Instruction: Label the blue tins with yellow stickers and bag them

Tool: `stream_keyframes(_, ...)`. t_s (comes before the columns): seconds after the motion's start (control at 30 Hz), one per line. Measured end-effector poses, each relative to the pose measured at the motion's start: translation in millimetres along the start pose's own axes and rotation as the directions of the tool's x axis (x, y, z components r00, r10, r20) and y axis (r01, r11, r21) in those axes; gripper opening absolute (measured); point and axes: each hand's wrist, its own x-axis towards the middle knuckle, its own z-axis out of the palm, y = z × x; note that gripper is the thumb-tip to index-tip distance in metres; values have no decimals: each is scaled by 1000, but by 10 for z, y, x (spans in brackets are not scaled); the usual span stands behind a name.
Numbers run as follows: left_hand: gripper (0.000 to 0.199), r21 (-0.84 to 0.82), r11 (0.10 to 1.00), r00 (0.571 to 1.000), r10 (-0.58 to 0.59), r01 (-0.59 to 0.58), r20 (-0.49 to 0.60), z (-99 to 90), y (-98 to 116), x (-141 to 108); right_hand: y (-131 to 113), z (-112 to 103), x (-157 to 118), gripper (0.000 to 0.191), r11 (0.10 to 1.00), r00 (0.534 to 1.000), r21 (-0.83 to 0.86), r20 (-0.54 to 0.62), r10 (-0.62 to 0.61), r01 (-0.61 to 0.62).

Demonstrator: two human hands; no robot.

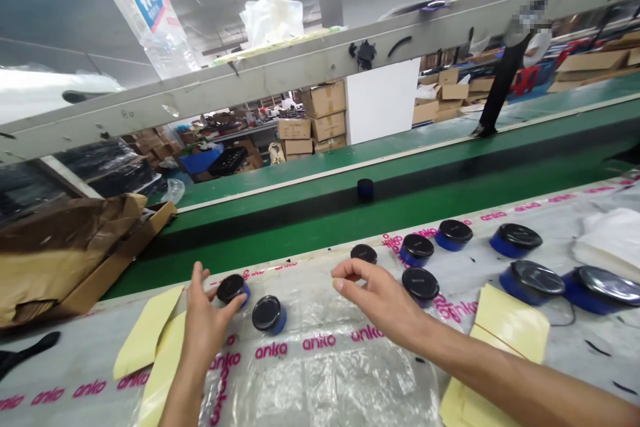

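Observation:
My left hand is open, thumb and fingers apart. Its thumb overlaps the near edge of a round black-topped blue container; whether it presses on it I cannot tell. Just right of that stands a second such container. My right hand is closed, thumb and forefinger drawn together above the plastic-covered table. Anything between those fingertips is hidden or too small to make out. Behind this hand a container is partly covered, and another one sits close to its wrist.
Several more containers stand at right. Yellow paper sheets lie under my right forearm, others at left. Beyond the table runs a green conveyor belt carrying one container. A cardboard box stands left, below a metal rail.

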Motion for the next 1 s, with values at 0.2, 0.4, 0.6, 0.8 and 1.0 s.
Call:
stream_keyframes(0.2, 87, 36, 997, 997, 69, -67, -40, -275, 111, -248, -136, 69, -90, 21, 999, 993, 32, 112, -40, 37)
stream_keyframes(0.4, 57, -602, 766, 972, -142, 227, 186, -307, 796, -895, -386, 277, 7, 12, 970, 952, 132, 204, -230, 206)
stream_keyframes(0.6, 48, -698, 671, 939, 7, 252, 345, -68, 854, -1239, -537, 461, 137, 10, 937, 898, 121, 269, -347, 326)
stream_keyframes(0.8, 47, -608, 756, 906, 49, 242, 421, -115, 815, -1258, -579, 487, 148, 4, 924, 870, 35, 325, -371, 381)
stream_keyframes(1.0, 46, -556, 797, 882, 62, 237, 467, -124, 821, -1266, -577, 506, 146, 5, 917, 855, -5, 365, -369, 398)
